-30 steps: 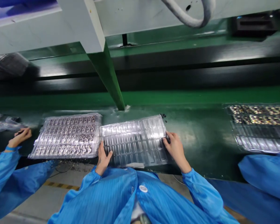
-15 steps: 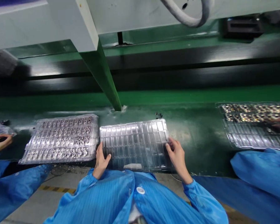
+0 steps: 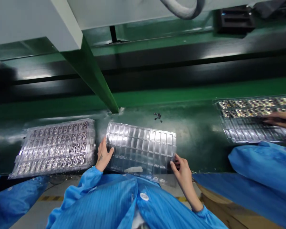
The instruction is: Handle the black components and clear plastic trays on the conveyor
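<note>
A clear plastic tray (image 3: 140, 144) with rows of empty compartments lies tilted in front of me, its near right corner over the bench edge. My left hand (image 3: 104, 155) grips its left edge, thumb on top. On the opposite side, my right hand (image 3: 181, 167) pinches the right edge between thumb and fingers. A pale strip (image 3: 134, 169) shows near the tray's front. Just beyond the tray, several small black pieces (image 3: 158, 116) lie on the green bench (image 3: 195, 127). To the left rests a stack of clear trays (image 3: 54, 146), the top one filled with small circuit boards.
At the right, a co-worker's hand (image 3: 281, 120) reaches over a partly filled tray (image 3: 255, 133). A green post (image 3: 97, 76) rises from the bench behind my tray. Dark belt-like strips (image 3: 157, 74) run along the back, and a black box (image 3: 235, 20) sits at the far right.
The tray has turned clockwise in my hands; its right side has come nearer to me and its far left corner has moved away. The whole view has shifted slightly.
</note>
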The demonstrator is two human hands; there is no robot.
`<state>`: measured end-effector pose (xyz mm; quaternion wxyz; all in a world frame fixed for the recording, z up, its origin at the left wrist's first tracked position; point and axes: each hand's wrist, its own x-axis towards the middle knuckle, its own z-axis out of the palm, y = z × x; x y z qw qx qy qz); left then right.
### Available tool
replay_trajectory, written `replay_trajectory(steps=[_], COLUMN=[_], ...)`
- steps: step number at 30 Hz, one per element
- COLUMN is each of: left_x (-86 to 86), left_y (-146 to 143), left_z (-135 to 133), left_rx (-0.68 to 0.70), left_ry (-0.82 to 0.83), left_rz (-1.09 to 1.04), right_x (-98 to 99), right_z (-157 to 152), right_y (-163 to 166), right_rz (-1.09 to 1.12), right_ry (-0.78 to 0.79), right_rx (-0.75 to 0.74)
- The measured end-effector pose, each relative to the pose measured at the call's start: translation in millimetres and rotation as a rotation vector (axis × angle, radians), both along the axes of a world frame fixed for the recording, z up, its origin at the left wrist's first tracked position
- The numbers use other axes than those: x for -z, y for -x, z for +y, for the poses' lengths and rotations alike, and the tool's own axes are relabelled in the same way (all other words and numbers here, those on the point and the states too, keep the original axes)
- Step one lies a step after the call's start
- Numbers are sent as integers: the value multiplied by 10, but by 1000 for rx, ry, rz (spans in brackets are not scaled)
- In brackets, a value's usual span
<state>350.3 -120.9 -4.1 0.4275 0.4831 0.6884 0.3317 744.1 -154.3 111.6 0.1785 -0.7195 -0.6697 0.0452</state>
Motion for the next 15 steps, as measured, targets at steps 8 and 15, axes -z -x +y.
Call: replay_trajectory(steps=[8,15], left_x=[171,15], left_y=[107,-289], left_z=[215,-59], left_rx=[-34,52], left_ry=[-59,-73], left_rz=[75,10], right_x=[5,-203], right_z=[119,336], right_y=[132,-345], right_rz=[-17,-149], right_ry=[58,38], right_rx=[19,105])
